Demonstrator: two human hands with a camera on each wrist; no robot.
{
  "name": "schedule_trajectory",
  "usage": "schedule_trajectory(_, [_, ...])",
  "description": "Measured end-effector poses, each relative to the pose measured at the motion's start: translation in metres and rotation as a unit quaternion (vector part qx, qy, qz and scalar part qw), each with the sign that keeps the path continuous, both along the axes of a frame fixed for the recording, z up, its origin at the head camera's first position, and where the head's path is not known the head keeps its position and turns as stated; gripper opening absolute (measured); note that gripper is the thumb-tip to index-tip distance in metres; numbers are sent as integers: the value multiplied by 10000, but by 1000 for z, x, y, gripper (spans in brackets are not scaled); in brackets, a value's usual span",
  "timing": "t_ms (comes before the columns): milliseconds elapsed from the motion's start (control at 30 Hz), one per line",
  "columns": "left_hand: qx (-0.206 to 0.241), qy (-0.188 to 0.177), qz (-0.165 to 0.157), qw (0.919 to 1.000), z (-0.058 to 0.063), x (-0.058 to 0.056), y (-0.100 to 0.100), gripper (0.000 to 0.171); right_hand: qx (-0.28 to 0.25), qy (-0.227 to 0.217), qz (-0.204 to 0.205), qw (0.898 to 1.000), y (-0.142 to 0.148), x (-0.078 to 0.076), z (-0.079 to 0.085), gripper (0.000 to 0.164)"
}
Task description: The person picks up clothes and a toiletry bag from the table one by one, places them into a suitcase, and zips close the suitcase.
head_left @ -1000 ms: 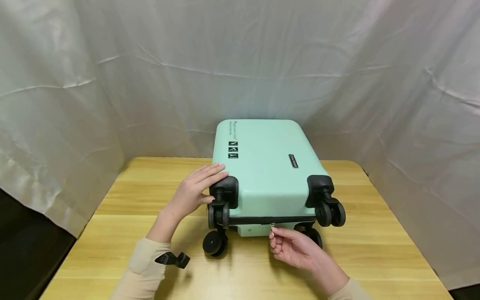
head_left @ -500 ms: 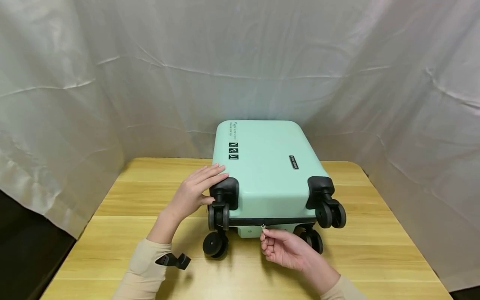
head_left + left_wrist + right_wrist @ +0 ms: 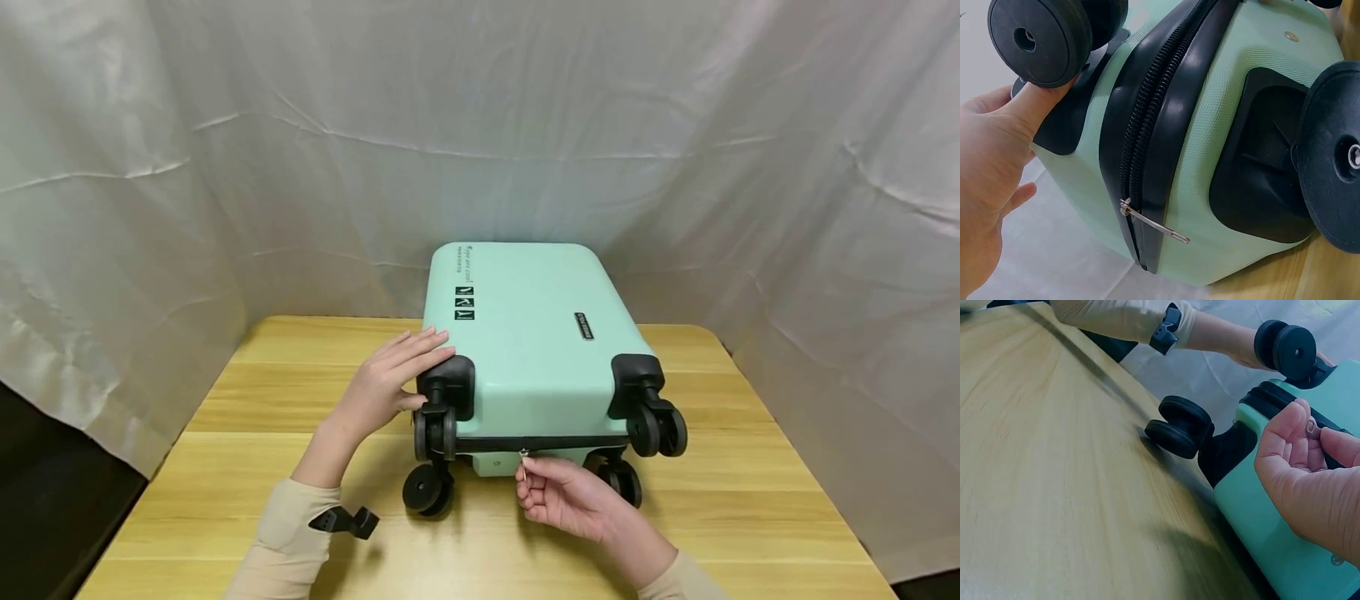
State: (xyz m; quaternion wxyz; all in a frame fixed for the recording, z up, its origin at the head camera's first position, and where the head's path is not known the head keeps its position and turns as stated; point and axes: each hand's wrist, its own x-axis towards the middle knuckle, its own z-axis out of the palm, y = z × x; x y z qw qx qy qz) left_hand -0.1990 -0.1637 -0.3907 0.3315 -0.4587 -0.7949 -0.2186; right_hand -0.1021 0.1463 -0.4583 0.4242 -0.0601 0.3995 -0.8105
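A mint-green hard-shell suitcase (image 3: 540,333) lies flat on the table, its wheeled end facing me. My left hand (image 3: 386,383) rests on its near left corner, fingers stretched over the shell and thumb by the upper left wheel (image 3: 435,429). Thumb and fingertips of my right hand (image 3: 566,497) pinch a metal zipper pull (image 3: 1312,429) at the middle of the wheeled end. A second zipper pull (image 3: 1157,224) hangs loose near the left corner in the left wrist view. Along the zipper (image 3: 1147,119) there, two dark rows of teeth run side by side between black strips.
The wooden table (image 3: 750,500) stretches out on both sides of the suitcase. Pale cloth (image 3: 480,125) hangs behind and at the sides. A black device (image 3: 345,522) is strapped to my left wrist. Lower wheels (image 3: 429,489) stick out under the front.
My right hand has slid left along the suitcase's front with the zipper pull, mostly during the first half second. The left hand stays on the corner.
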Motion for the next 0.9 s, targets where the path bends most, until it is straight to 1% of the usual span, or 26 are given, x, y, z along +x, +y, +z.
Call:
schedule_trajectory(100, [-60,15,-17,10000,0,0,1,86,28,-3,-24,10000,0,0,-1,36])
schedule_trajectory(300, [-63,7,-55,10000,2,1,0,88,-238,-20,-8,9997,-2,0,-3,40])
schedule_trajectory(467, [4,-31,-80,10000,2,1,-1,84,-287,-54,-21,9996,-4,0,-2,39])
schedule_trajectory(667, [96,-39,-124,9999,3,1,-1,76,-125,-69,-117,9998,-7,-1,1,37])
schedule_trajectory(767, [178,30,-183,9997,3,1,0,71,9,-55,-82,10000,-15,-1,4,33])
schedule_trajectory(900, [180,36,-209,9996,3,0,4,70,142,-25,-100,9998,-25,0,6,28])
